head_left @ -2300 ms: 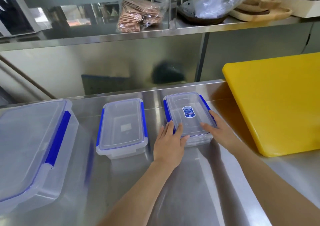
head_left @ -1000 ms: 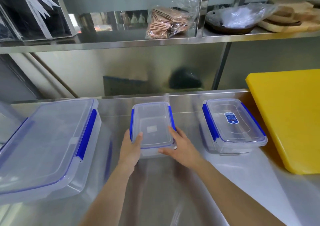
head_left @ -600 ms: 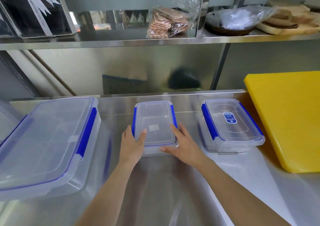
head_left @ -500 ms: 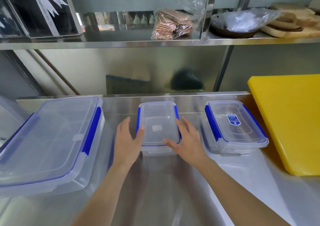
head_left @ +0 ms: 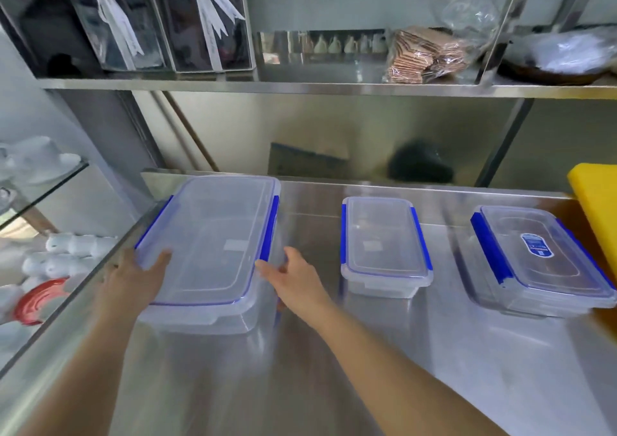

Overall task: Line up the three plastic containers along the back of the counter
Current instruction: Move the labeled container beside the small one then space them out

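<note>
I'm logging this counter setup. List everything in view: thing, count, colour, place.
large container: 1, clear with blue clips, counter left
small container: 1, clear and blue, middle
labelled container: 1, clear and blue, right
cutting board: 1, yellow, far right
counter: 1, steel
ribboned boxes: 2, dark, shelf left
wafer packet: 1, brown, shelf
left hand: large container's left corner
right hand: at its right side

Three clear plastic containers with blue clips on the steel counter [head_left: 384,352]: one large container [head_left: 213,238], one small container [head_left: 384,235], one labelled container [head_left: 537,255]. Two hands: left hand [head_left: 133,278], right hand [head_left: 297,278]. One yellow cutting board [head_left: 597,201]. Two ribboned boxes [head_left: 160,21] on the shelf, one bag of wafers [head_left: 424,54]. Several white figurines [head_left: 70,245] at left, exact count unclear.
</note>
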Tool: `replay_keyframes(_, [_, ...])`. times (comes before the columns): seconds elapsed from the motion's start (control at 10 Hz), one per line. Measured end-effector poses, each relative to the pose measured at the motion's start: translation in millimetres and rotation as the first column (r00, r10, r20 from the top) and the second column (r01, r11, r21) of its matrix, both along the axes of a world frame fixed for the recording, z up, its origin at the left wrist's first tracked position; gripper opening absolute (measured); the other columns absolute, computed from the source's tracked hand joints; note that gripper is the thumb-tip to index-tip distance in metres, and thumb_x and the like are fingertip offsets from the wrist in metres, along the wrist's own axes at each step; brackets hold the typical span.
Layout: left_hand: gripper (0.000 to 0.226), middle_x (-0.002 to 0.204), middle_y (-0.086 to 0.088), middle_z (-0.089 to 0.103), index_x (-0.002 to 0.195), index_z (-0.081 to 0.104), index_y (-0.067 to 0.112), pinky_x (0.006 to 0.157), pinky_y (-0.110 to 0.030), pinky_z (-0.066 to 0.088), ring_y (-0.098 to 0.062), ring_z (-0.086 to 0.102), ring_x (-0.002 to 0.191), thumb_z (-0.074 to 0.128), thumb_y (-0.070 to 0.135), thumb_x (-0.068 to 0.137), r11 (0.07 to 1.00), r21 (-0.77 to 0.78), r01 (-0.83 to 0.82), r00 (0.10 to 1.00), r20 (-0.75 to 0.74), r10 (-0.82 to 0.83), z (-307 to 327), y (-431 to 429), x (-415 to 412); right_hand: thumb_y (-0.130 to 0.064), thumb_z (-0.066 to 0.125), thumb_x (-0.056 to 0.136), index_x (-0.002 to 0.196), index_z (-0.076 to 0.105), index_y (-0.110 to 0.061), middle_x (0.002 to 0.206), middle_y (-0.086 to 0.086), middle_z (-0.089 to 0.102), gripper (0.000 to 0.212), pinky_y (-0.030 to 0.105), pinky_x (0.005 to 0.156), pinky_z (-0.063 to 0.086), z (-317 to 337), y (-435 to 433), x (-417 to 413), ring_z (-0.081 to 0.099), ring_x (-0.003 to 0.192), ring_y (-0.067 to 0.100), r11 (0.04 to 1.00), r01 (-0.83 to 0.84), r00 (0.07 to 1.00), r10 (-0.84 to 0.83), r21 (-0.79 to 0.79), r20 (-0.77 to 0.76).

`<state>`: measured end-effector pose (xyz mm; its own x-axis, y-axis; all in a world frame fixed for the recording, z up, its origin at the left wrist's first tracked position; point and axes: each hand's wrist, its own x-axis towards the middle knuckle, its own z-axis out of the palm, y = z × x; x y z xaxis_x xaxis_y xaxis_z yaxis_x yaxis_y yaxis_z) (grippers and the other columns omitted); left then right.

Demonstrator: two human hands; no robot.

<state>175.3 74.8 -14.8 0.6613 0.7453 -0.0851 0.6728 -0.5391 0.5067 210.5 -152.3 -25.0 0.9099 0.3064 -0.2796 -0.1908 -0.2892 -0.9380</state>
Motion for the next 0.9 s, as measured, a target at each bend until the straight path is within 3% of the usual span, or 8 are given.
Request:
replay_keyframes(0.1, [0.067,0.143,-0.027,0.04,0.141,0.036,0.017,0.109,-0.05,0.027,-0.046,0.038,0.13,0.051,0.053,0.086,0.997,0.001,0.071,0.997,0.043,-0.071,-4.0,-6.4,7.8,-0.042,0.06,0.084,0.128,0.038,-0.017,0.108,0.006,0.059,0.056,0.03,0.056,0.058,3.9,-1.2,3.8,0.065,0.089,0.024,0.998,0.014,0.998,-0.009,0.065,-0.066])
replay_keyframes(0.2, [0.068,0.142,-0.025,0.041,0.141,0.036,0.02,0.109,-0.05,0.027,-0.045,0.037,0.13,0.049,0.056,0.085,0.998,0.005,0.067,0.997,0.038,-0.067,-7.0,-1.8,5.8,-0.035,0.064,0.084,0.122,0.04,-0.02,0.115,0.005,0.058,0.047,0.023,0.052,0.057,2.0,8.1,-2.7,0.067,0.075,0.019,0.998,-0.005,0.995,0.012,0.068,-0.099])
replay_keyframes(0.5, [0.071,0.141,-0.022,0.039,0.144,0.029,0.029,0.106,-0.052,0.031,-0.042,0.035,0.131,0.042,0.064,0.083,0.997,0.0,0.081,0.996,0.021,-0.081,-8.1,-5.8,3.9,-0.022,0.067,0.083,0.118,0.047,-0.019,0.089,-0.005,0.06,0.041,0.022,0.047,0.056,-0.9,6.8,-3.4,0.065,0.066,0.016,0.982,0.063,0.981,-0.029,0.175,-0.193])
replay_keyframes(0.7, [0.067,0.139,-0.021,0.039,0.143,0.029,0.03,0.103,-0.053,0.032,-0.043,0.035,0.129,0.039,0.062,0.085,0.996,0.03,0.085,0.996,-0.004,-0.085,-3.1,-11.0,0.4,-0.031,0.068,0.081,0.129,0.044,-0.018,0.117,0.003,0.06,0.056,0.023,0.053,0.058,0.5,8.9,-4.3,0.068,0.076,0.018,0.988,0.096,0.978,-0.07,0.122,-0.195])
replay_keyframes(0.8, [0.069,0.141,-0.022,0.037,0.144,0.027,0.028,0.104,-0.054,0.03,-0.042,0.033,0.131,0.038,0.062,0.086,0.995,0.008,0.098,0.995,-0.028,-0.098,-0.7,-10.4,0.2,-0.036,0.064,0.084,0.129,0.042,-0.02,0.123,0.003,0.057,0.053,0.028,0.065,0.059,4.8,5.3,-3.9,0.066,0.085,0.019,0.999,0.039,0.991,-0.037,0.015,-0.128])
replay_keyframes(0.9, [0.072,0.143,-0.022,0.038,0.145,0.029,0.022,0.107,-0.053,0.026,-0.041,0.031,0.133,0.04,0.061,0.085,0.984,0.115,0.138,0.988,-0.082,-0.129,11.3,-16.4,-0.6,-0.035,0.062,0.086,0.132,0.041,-0.016,0.115,0.003,0.057,0.055,0.033,0.071,0.058,29.3,-13.9,-1.7,0.065,0.086,0.02,0.999,0.007,0.999,-0.009,-0.036,-0.046])
